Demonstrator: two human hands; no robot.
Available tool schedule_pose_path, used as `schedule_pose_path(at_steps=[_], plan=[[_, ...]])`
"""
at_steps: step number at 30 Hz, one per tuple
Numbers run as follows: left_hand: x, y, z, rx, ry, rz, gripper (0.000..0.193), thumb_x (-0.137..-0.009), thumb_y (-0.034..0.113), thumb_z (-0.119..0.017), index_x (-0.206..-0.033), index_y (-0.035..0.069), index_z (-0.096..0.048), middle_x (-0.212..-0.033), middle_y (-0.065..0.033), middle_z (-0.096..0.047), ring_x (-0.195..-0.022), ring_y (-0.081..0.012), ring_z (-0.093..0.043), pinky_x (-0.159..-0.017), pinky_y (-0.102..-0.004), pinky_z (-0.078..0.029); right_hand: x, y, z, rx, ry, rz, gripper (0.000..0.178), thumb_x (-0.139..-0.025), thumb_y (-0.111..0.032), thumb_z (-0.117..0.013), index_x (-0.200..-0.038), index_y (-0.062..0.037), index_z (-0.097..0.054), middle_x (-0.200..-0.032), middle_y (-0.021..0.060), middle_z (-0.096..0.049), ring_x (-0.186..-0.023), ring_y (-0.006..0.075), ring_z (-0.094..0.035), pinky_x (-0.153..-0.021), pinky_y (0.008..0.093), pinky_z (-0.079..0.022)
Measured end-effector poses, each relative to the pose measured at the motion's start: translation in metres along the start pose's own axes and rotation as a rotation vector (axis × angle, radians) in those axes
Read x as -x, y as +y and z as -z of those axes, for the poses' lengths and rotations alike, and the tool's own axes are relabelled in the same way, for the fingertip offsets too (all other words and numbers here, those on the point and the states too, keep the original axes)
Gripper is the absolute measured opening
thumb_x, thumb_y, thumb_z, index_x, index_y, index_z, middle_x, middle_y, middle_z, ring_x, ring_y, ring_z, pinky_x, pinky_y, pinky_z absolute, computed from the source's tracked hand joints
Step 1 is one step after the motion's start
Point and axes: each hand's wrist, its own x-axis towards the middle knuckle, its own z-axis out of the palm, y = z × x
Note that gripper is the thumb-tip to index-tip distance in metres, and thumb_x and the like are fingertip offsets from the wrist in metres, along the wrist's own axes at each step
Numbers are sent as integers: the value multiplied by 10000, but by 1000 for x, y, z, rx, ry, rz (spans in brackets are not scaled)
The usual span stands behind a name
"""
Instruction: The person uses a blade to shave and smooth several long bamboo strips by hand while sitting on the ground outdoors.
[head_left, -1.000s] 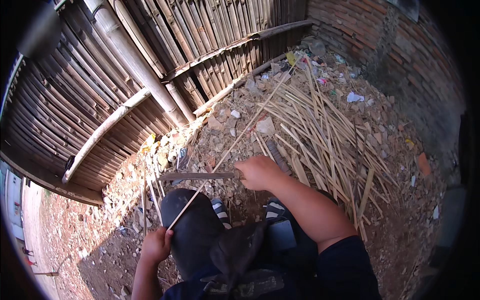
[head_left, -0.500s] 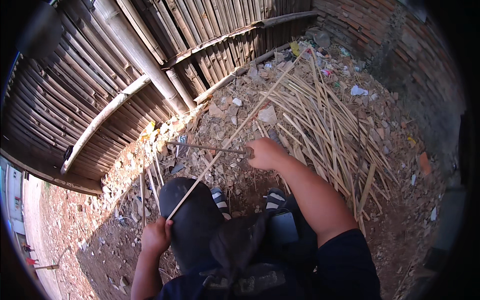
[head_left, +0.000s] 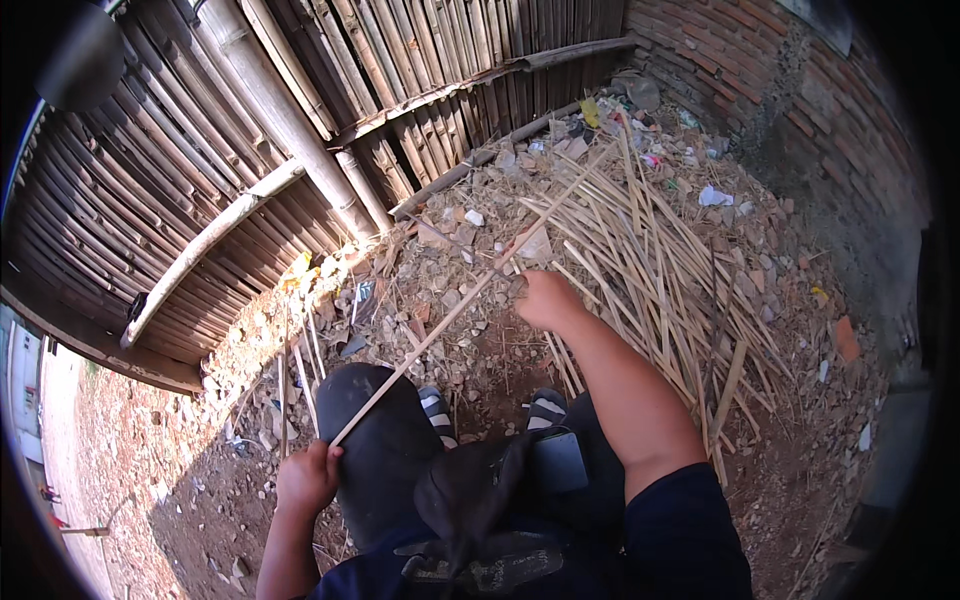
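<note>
A long, narrow bamboo strip (head_left: 424, 352) slants from low left to the upper right, passing over my left knee. My left hand (head_left: 308, 478) is closed around its near end. Beyond the middle of the strip, my right hand (head_left: 549, 301) is closed in a fist on a long, thin dark tool, like a knife blade seen edge-on. Little of that tool shows now, close to the strip. The far end of the strip reaches the loose pile of split bamboo strips (head_left: 655, 265) on the right.
A bamboo wall (head_left: 430, 130) stands at the far left, and a brick wall (head_left: 700, 45) at the far right. Rubble and litter cover the ground (head_left: 470, 215). A dark phone (head_left: 559, 463) lies on my lap. Several strips (head_left: 305, 365) stand left of my knee.
My right hand has moved a little to the right and farther away. The dark tool has swung from lying across the strip toward pointing away. My left hand keeps its grip, nearly still.
</note>
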Motion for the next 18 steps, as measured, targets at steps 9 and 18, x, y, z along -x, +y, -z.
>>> schedule_pose_path(at_steps=[9, 18], plan=[[8, -14, 1, 77, -12, -79, 327, -1013, 323, -574, -866, 32, -550, -710, -245, -639, -696, -479, -646, -626, -581, -501, 34, -48, -4, 130, -140, 255, 296, -780, -184, -679, -1051, -69, -715, -962, 221, -719, -958, 404, -698, -864, 502, -559], [4, -17, 1, 129, -22, -83, 348, -1011, 313, -588, -808, 33, -550, -714, -244, -631, -700, -486, -633, -634, -576, -492, 39, -58, -2, 112, -113, 200, 350, -776, -209, -680, -1081, -38, -701, -999, 236, -721, -986, 409, -689, -870, 488, -557]])
